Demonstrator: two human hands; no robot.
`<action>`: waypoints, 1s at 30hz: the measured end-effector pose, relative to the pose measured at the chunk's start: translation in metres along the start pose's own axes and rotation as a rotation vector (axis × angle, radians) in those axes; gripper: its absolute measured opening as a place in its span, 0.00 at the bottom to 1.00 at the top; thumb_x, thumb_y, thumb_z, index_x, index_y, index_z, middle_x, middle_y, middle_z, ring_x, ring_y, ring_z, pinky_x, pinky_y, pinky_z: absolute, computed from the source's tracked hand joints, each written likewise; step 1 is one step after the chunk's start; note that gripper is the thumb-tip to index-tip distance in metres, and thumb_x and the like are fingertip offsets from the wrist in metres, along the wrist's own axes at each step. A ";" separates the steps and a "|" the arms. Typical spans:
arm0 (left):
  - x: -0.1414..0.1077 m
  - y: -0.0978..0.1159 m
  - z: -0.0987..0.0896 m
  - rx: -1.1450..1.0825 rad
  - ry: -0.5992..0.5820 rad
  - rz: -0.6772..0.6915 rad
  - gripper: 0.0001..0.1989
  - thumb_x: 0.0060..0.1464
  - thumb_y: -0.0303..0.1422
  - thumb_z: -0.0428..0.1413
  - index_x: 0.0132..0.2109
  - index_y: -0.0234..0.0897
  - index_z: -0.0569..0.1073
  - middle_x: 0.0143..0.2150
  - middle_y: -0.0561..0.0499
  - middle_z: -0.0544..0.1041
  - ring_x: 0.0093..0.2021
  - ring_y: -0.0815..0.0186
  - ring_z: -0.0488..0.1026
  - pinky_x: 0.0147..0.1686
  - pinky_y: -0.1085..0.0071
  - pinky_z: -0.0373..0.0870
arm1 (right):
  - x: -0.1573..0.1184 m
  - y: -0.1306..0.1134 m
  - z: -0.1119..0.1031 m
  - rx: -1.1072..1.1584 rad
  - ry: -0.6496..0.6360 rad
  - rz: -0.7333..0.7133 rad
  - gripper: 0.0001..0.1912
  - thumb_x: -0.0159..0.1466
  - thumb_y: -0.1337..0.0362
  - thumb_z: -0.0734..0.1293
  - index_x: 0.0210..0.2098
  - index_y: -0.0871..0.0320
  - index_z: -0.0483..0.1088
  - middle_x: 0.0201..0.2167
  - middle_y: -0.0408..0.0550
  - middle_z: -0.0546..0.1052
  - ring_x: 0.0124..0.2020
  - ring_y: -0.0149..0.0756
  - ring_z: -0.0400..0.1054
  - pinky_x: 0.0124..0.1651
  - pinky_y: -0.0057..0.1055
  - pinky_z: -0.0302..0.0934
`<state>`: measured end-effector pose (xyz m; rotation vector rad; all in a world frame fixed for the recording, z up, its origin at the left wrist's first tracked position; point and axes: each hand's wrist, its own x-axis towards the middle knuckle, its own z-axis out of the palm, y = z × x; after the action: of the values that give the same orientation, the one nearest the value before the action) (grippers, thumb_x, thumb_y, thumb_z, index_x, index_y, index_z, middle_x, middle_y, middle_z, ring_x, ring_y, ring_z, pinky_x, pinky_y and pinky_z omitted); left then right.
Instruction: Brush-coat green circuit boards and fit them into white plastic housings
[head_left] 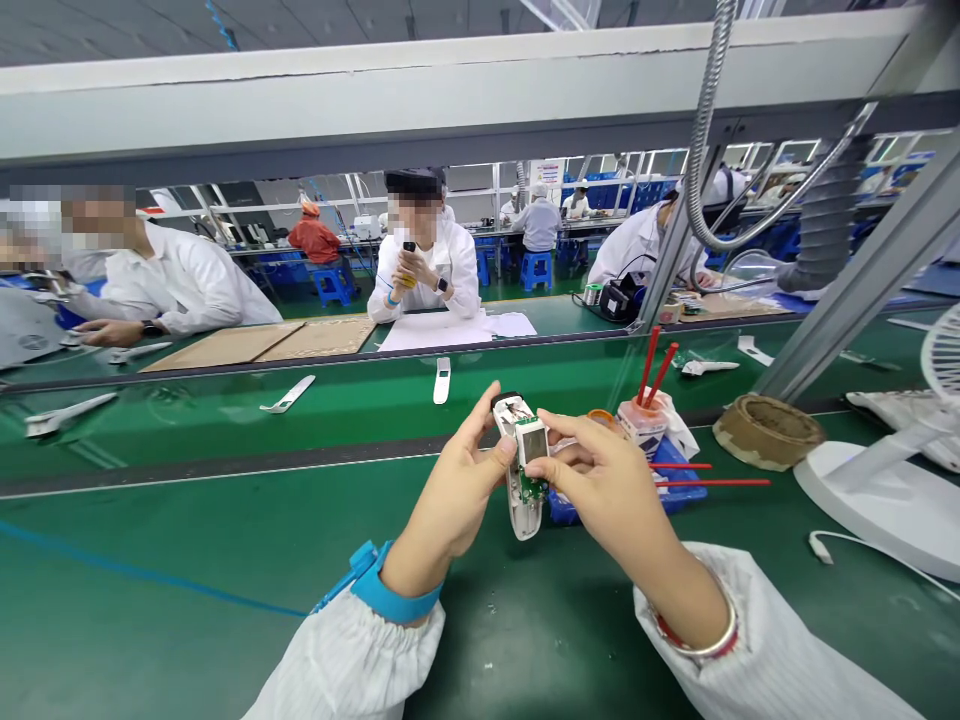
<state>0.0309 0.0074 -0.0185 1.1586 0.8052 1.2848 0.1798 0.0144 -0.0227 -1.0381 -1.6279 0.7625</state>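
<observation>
My left hand (466, 480) is closed around the left side of a white plastic housing (525, 519), which is tilted upright above the green bench. A green circuit board with a small grey screen (534, 444) sits against the open face of the housing. My right hand (600, 460) pinches the board's right edge between thumb and fingers. Some thin wires show near the dark top end of the housing. A blue strap with a cord is around my left wrist.
Behind my right hand is a blue tray (684, 492) with red sticks and a container. Further right are a brown tape roll (768, 432) and a white fan (885, 490). White parts (442, 381) lie on the green strip ahead. Several people sit beyond.
</observation>
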 end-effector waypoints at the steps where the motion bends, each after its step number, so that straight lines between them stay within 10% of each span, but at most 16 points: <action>1: 0.000 0.002 -0.001 -0.009 -0.020 -0.019 0.30 0.54 0.36 0.56 0.62 0.49 0.55 0.57 0.46 0.65 0.48 0.60 0.70 0.40 0.68 0.69 | 0.000 0.000 0.000 -0.004 0.002 -0.008 0.20 0.54 0.67 0.70 0.46 0.51 0.72 0.35 0.45 0.76 0.28 0.35 0.73 0.31 0.32 0.69; 10: 0.001 0.010 -0.006 -0.184 0.023 -0.068 0.18 0.58 0.34 0.50 0.55 0.42 0.60 0.47 0.47 0.73 0.40 0.65 0.73 0.39 0.67 0.70 | -0.001 -0.004 -0.002 0.051 -0.107 -0.111 0.18 0.55 0.69 0.70 0.44 0.49 0.71 0.36 0.42 0.75 0.33 0.34 0.71 0.36 0.31 0.67; 16: -0.001 0.005 -0.008 0.100 0.064 0.124 0.17 0.57 0.37 0.51 0.54 0.45 0.65 0.50 0.48 0.72 0.44 0.64 0.72 0.41 0.67 0.70 | 0.004 -0.007 -0.009 0.218 -0.337 0.073 0.20 0.54 0.67 0.69 0.47 0.53 0.70 0.33 0.43 0.73 0.32 0.34 0.68 0.35 0.32 0.65; 30: -0.001 0.001 -0.009 0.345 0.063 0.189 0.15 0.57 0.37 0.51 0.52 0.44 0.69 0.50 0.49 0.72 0.44 0.65 0.71 0.42 0.70 0.69 | 0.000 -0.005 -0.007 0.048 -0.377 0.001 0.22 0.57 0.68 0.67 0.52 0.50 0.65 0.39 0.46 0.71 0.32 0.34 0.67 0.35 0.33 0.64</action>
<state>0.0213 0.0080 -0.0199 1.5037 1.0108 1.3769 0.1855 0.0118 -0.0163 -0.8976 -1.9150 1.0394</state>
